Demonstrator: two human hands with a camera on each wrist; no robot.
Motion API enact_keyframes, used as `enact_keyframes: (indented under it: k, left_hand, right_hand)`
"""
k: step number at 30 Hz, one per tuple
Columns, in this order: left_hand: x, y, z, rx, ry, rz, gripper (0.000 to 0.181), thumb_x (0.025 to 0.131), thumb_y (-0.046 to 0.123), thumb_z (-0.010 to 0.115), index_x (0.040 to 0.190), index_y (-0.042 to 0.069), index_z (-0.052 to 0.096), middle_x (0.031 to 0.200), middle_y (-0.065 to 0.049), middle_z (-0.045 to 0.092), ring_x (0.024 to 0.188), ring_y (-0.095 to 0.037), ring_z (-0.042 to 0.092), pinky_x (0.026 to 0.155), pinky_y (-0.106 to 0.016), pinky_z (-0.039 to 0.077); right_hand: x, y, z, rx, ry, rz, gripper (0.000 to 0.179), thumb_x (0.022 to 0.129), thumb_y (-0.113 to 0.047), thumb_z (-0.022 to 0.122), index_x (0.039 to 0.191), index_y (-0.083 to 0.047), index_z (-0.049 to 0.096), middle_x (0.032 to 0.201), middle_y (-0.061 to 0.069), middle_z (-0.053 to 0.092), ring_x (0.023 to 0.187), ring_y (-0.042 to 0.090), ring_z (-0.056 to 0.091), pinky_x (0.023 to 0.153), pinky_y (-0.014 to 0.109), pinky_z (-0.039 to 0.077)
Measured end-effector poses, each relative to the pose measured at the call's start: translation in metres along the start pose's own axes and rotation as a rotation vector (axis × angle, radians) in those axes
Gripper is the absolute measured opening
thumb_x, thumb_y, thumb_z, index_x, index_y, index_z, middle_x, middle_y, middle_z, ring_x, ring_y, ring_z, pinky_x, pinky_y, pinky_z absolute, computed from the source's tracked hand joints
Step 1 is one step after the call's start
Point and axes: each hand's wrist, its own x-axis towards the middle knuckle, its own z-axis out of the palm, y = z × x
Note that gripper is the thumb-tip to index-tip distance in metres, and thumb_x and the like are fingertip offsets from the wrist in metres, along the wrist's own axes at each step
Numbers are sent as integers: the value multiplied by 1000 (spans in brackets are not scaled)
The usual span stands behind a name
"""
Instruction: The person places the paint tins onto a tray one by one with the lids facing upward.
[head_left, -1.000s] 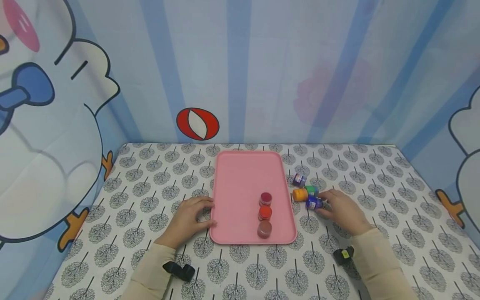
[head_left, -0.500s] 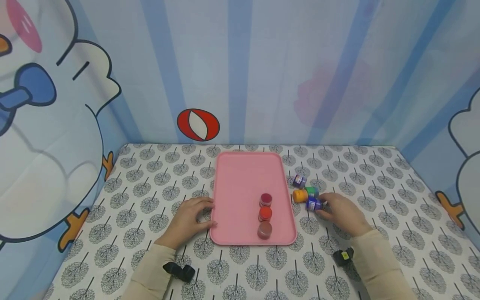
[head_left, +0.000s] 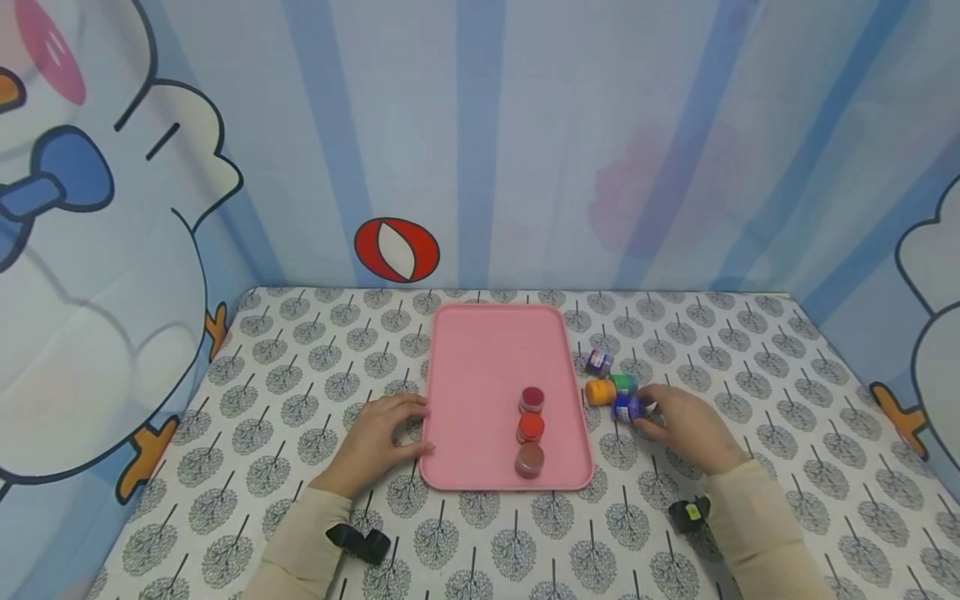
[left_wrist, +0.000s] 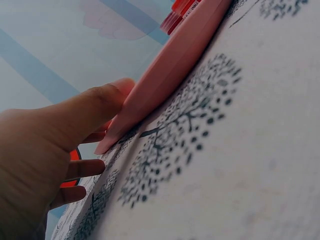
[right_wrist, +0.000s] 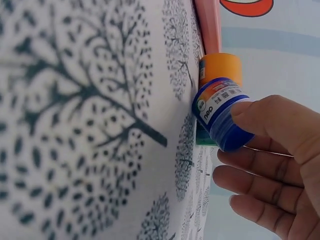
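My right hand point(head_left: 693, 425) pinches a small blue paint jar point(right_wrist: 220, 107) by its end, thumb on the near side and index finger mostly hidden behind it. The jar is tilted, its label facing the right wrist camera. An orange jar point(head_left: 600, 392) and a green jar point(head_left: 623, 382) lie close against it, with a purple jar point(head_left: 599, 362) just beyond. My left hand point(head_left: 378, 442) rests at the left rim of the pink tray point(head_left: 480, 358), thumb and fingertips touching the edge with fingers loosely bent. Dark red point(head_left: 532, 400), red point(head_left: 530, 428) and brown point(head_left: 529, 460) jars stand in the tray.
A white tablecloth point(head_left: 480, 542) printed with grey trees covers the table. Behind it hangs a striped blue curtain point(head_left: 540, 150) with cartoon figures. Black straps point(head_left: 358, 542) show at both wrists.
Almost nothing differs. The blue jar has turned slightly in my right hand's fingers. My left hand and the tray hold their place.
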Motion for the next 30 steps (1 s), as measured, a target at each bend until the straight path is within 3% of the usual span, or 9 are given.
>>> enact_keyframes:
  k: [13, 30]
  left_hand:
    - [1, 0, 1, 3, 11, 13, 52, 74, 39, 79, 117, 14, 65, 135, -5, 59, 128, -28, 52, 113, -54, 34]
    - [0, 2, -1, 10, 0, 6, 53, 74, 39, 78, 118, 13, 64, 136, -5, 58, 129, -29, 51, 114, -53, 33]
  right_hand:
    - [-1, -2, -6, -29, 25, -41, 39, 82, -22, 74, 114, -3, 62, 107, 16, 67, 92, 30, 65, 81, 49, 56]
    - [4, -18, -21, -79, 59, -119, 41, 82, -22, 73, 116, -1, 63, 101, 12, 68, 87, 26, 66, 77, 44, 58]
